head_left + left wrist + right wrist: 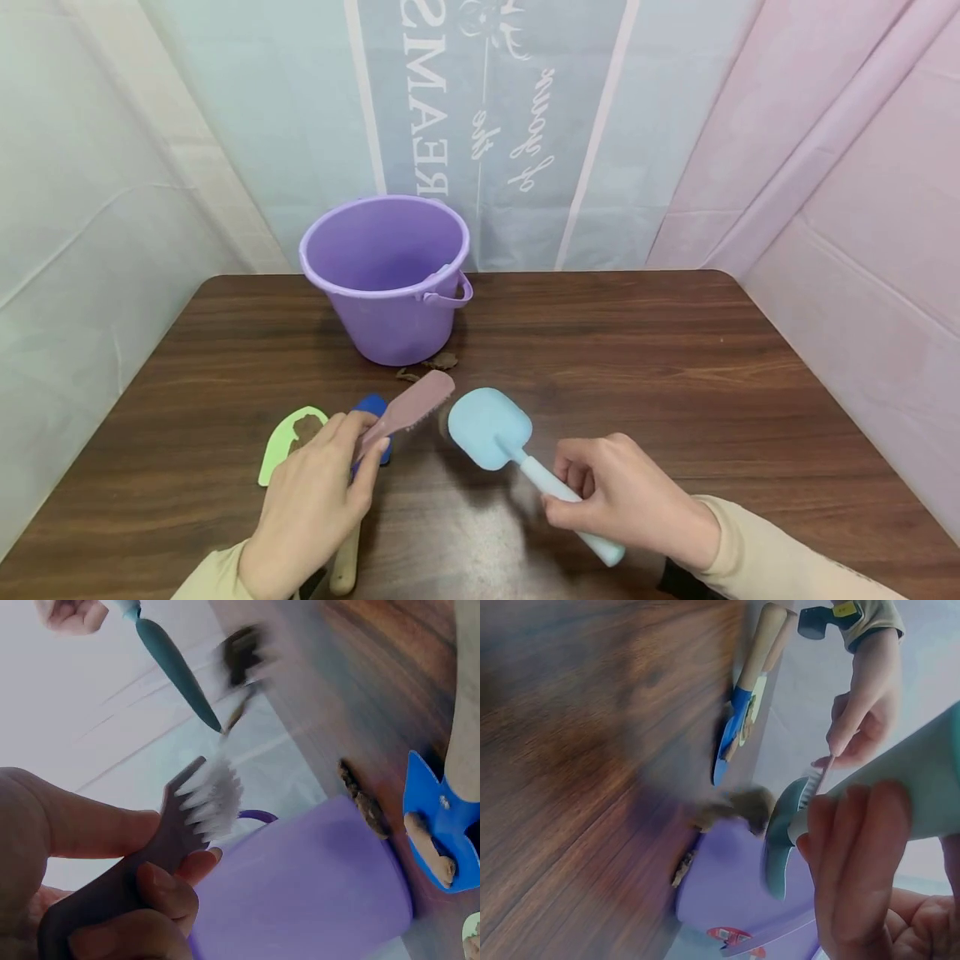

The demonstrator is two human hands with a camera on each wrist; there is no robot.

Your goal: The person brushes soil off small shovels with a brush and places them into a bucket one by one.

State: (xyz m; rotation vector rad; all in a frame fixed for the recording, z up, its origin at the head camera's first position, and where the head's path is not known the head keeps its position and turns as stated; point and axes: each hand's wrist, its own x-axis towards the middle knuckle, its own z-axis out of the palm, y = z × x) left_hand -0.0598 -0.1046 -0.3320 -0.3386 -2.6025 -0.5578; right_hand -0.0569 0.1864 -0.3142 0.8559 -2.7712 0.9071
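2 tools raised over the table (675, 375): brush (420, 402) beside scoop (487, 425)
Leftmost, a green trowel (276, 454) and a blue trowel (454, 829) lie bearing brown pieces (303, 430); the left hand (315, 492) is clamped on the brush, bristles (214, 799) toward the scoop, probably to reach its blade; behind, the purple bucket (397, 325) stands upright, seemingly for clearance; the right hand (622, 492) grips the scoop's handle (551, 479), perhaps for steadiness.

Head view forward and down over table (637, 375), both wrist views close, turned sideways, all sharing purple bucket (397, 323)
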